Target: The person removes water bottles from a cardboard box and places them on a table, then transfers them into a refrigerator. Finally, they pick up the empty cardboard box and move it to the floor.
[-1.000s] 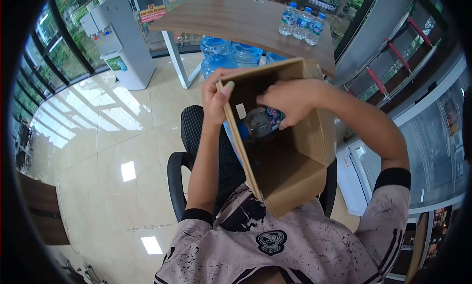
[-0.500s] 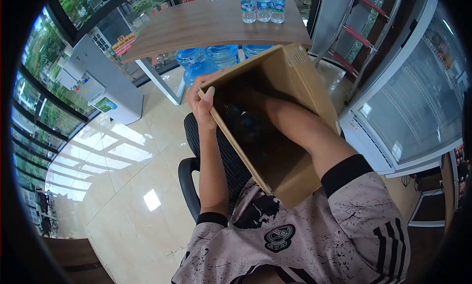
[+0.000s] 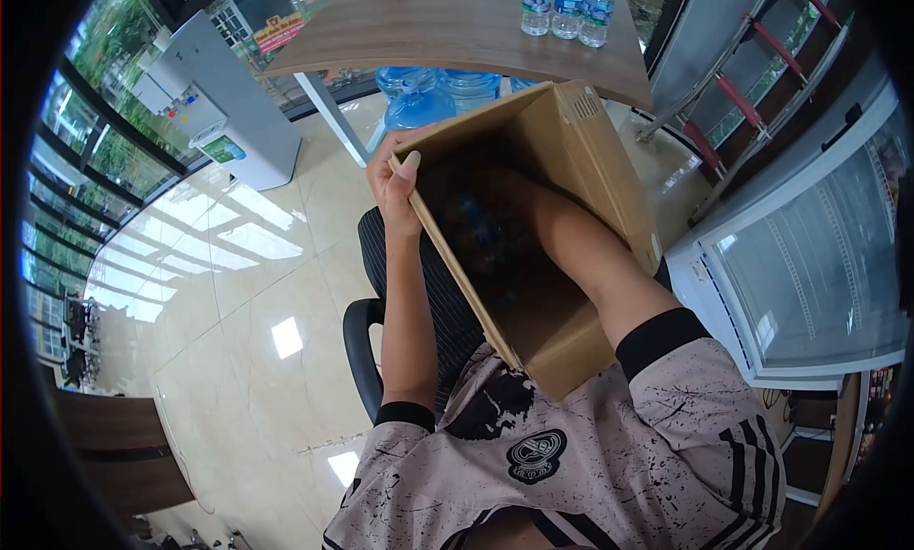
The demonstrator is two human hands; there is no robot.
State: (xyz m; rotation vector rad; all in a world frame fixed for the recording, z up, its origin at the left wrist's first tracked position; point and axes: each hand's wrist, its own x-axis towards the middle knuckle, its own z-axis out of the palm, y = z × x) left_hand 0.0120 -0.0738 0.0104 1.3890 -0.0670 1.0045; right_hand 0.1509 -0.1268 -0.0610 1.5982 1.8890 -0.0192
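Observation:
A cardboard box (image 3: 624, 183) tilts toward me in front of my chest, its open side facing up. My left hand (image 3: 392, 180) is closed round its left rim, thumb over the edge and fingers on the outer wall. My right forearm (image 3: 581, 240) reaches deep into the box, and my right hand is lost in the dark interior, so I cannot tell what its fingers do. Near it inside lie clear plastic bottles (image 3: 484, 228) with blue parts, dimly lit.
On the wooden table (image 3: 409, 26) ahead stand three small water bottles (image 3: 567, 12). Large blue water jugs (image 3: 419, 104) sit beneath it. A black office chair (image 3: 367, 326) is under the box. A water dispenser (image 3: 243, 121) stands left; a ladder (image 3: 738, 102) and glass-door fridge (image 3: 809, 255) stand right.
The camera view has turned, shifting the table and its bottles rightward and upward. Both arms and the box keep nearly the same pose, and the bottles inside have shifted slightly.

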